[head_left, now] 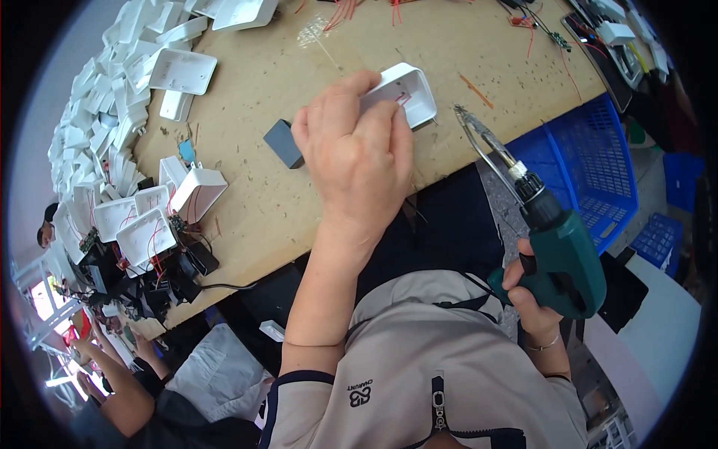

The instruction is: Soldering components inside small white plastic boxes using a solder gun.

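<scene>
Left hand (355, 146) with grip grasping left end of white box (420, 93), box extending to the right above bench (262, 75), right hand (532, 305) clasping green gun-shaped tool (572, 254)

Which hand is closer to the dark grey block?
Left. The left hand is just beside the dark grey block; the right hand is farther off to the right, holding the green power tool.

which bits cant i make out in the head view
All in the head view:
White box: its left side and part of its inside, hidden by the left hand.
Right hand: the palm and some fingers, hidden by the green pistol-shaped tool.
White case: its far part, cut off by the top edge.
Heaped white cases: lower ones, covered by those above.
</scene>
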Action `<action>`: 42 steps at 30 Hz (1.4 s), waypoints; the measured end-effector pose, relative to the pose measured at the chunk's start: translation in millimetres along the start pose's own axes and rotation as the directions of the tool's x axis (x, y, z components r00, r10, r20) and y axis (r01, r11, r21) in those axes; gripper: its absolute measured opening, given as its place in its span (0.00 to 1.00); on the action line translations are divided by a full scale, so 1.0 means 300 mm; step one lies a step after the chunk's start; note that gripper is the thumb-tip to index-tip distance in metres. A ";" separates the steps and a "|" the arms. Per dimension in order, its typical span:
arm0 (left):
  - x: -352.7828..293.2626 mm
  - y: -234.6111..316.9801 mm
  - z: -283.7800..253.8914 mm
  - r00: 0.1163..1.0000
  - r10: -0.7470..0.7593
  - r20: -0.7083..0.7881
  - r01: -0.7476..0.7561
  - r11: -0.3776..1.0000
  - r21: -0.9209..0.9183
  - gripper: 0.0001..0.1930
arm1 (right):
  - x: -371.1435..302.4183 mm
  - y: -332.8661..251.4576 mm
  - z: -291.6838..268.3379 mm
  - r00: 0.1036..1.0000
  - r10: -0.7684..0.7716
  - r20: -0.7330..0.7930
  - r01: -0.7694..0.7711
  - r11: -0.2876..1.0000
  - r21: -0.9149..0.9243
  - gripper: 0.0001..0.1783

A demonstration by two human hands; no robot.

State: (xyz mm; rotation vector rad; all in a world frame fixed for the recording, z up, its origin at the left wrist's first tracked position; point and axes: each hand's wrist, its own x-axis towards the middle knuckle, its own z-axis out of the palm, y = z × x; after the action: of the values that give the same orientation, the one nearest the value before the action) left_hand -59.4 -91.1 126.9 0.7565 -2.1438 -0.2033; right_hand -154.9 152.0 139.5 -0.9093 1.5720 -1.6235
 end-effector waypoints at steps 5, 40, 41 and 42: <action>0.002 -0.006 0.019 1.000 -0.004 -0.009 0.004 1.000 -0.012 0.03 | -0.025 0.029 -0.022 0.994 0.061 0.091 -0.055 0.997 -0.062 0.32; 0.005 -0.004 0.034 0.999 -0.029 -0.035 0.030 0.999 0.014 0.03 | 0.026 0.022 -0.007 0.991 0.013 0.132 0.005 0.991 -0.131 0.32; 0.006 -0.003 0.034 0.999 -0.021 -0.037 0.021 1.000 0.016 0.03 | 0.030 0.019 -0.006 0.990 0.038 0.133 -0.021 0.991 -0.133 0.32; 0.007 -0.003 0.032 0.999 -0.012 -0.039 0.013 1.000 0.017 0.03 | 0.035 0.014 -0.004 0.989 0.064 0.133 -0.046 0.990 -0.136 0.32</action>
State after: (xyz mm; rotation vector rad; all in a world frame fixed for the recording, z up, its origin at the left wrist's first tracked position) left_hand -67.2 -94.1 121.7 0.7778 -2.1066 -0.1755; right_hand -161.4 143.4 135.5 -1.0158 1.6089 -1.4008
